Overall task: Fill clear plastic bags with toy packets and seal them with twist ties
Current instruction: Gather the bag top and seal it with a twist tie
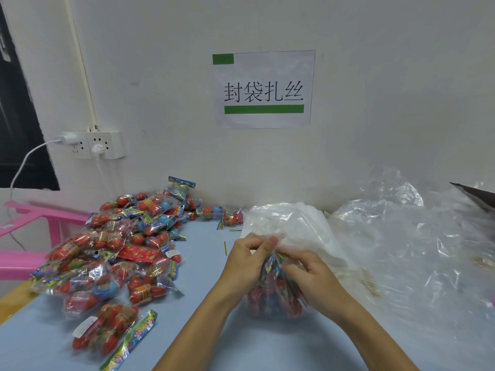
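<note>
Bag in hand: clear plastic bag filled with red and blue toy packets stands on the pale blue tabletop between both hands, low and near the person, so its weight rests on the table while the top is worked.
Left hand: left hand pinches the bag's loose upper film between thumb and curled fingers, apparently gathering the mouth into a neck.
Right hand: right hand curls round the neck just above the packets, gripping the plastic tight; this looks like holding the contents down ahead of tying.
Twist ties: two thin yellow-green twist ties show on the table, one upright stick just left of the left hand, one lying flat farther back; both within easy reach. Whether a tie is already in the fingers, I cannot tell.
Loose stock: heap of unbagged toy packets in crinkly wrap lies to the left, too many and too overlapped to count.
Empty bags: pile of crumpled clear plastic bags lies to the right, number unclear.
Step judged: one bag filled, sealing not yet done.
</note>
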